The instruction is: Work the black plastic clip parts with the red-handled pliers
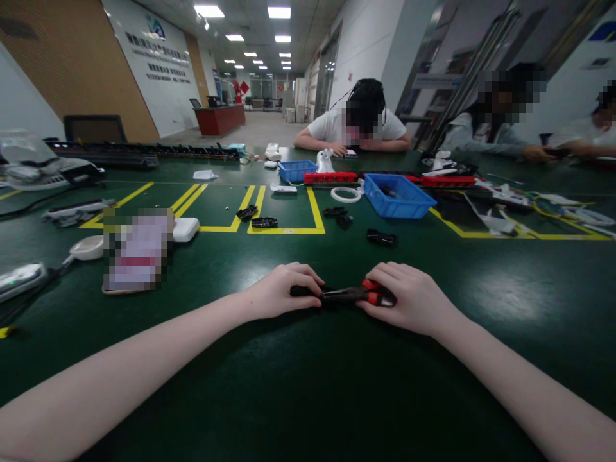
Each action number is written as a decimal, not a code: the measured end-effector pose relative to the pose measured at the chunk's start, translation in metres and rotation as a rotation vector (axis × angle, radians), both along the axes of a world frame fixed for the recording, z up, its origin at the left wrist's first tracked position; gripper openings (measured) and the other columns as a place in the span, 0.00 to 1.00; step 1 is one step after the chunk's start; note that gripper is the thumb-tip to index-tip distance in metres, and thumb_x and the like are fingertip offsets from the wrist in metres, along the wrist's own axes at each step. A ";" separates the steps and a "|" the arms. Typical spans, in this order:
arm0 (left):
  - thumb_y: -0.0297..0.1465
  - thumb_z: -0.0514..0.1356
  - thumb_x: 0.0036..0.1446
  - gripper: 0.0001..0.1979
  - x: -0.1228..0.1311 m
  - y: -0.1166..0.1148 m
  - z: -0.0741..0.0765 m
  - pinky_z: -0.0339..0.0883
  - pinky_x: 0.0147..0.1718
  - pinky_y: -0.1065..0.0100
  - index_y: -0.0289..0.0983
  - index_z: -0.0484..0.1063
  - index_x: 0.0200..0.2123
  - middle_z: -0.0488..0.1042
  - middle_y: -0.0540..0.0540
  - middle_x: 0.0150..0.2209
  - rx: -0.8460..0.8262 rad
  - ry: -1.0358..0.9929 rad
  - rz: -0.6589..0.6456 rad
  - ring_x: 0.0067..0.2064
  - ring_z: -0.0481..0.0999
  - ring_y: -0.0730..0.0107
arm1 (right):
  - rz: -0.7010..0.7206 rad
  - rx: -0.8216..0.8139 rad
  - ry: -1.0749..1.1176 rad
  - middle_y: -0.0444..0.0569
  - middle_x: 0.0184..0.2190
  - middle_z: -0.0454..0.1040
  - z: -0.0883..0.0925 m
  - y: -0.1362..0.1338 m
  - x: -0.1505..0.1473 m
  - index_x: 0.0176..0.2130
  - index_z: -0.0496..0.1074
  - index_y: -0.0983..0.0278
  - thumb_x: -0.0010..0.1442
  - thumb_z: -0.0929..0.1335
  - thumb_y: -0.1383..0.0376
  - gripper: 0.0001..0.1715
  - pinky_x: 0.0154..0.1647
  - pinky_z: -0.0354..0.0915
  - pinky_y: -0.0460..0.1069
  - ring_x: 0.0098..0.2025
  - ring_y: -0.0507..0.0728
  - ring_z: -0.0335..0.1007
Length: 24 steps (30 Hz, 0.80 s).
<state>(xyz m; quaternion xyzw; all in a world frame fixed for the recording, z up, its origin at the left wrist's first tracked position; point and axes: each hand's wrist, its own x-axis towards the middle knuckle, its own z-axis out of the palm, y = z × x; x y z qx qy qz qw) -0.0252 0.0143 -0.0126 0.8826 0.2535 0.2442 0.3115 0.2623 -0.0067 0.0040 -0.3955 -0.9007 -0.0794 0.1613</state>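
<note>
My right hand is closed around the red and black handles of a pair of pliers. The jaws point left, toward my left hand. Between the fingers of that hand is a small black part, and its far end meets the tips of the pliers. Fingers cover much of the part, so its exact kind does not show. Both hands are low over the green table. Beyond them lie several similar black parts, among them a black piece and another black piece.
Across the table are a blue bin, a smaller blue bin, red strips and a white ring. On the left lie a phone and a white case. A person leans on the far edge; others sit at right.
</note>
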 end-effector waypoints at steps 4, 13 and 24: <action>0.33 0.64 0.60 0.07 0.000 -0.001 0.001 0.68 0.50 0.62 0.37 0.77 0.40 0.74 0.44 0.49 -0.011 0.010 0.009 0.49 0.74 0.64 | -0.007 0.016 0.021 0.50 0.34 0.75 0.000 -0.002 -0.003 0.37 0.70 0.63 0.58 0.68 0.53 0.16 0.33 0.65 0.50 0.33 0.56 0.71; 0.34 0.65 0.58 0.08 0.000 -0.002 0.003 0.67 0.49 0.61 0.37 0.77 0.40 0.74 0.44 0.47 -0.010 0.029 0.026 0.48 0.74 0.64 | -0.009 0.017 0.038 0.50 0.34 0.75 0.000 -0.005 -0.007 0.36 0.70 0.63 0.58 0.68 0.53 0.16 0.32 0.65 0.51 0.32 0.57 0.71; 0.35 0.65 0.57 0.09 0.001 -0.003 0.003 0.68 0.45 0.63 0.36 0.77 0.39 0.72 0.45 0.44 -0.004 0.037 0.030 0.45 0.74 0.64 | -0.023 -0.010 0.043 0.50 0.33 0.75 0.001 -0.011 -0.014 0.36 0.70 0.63 0.57 0.69 0.53 0.16 0.32 0.65 0.51 0.33 0.57 0.71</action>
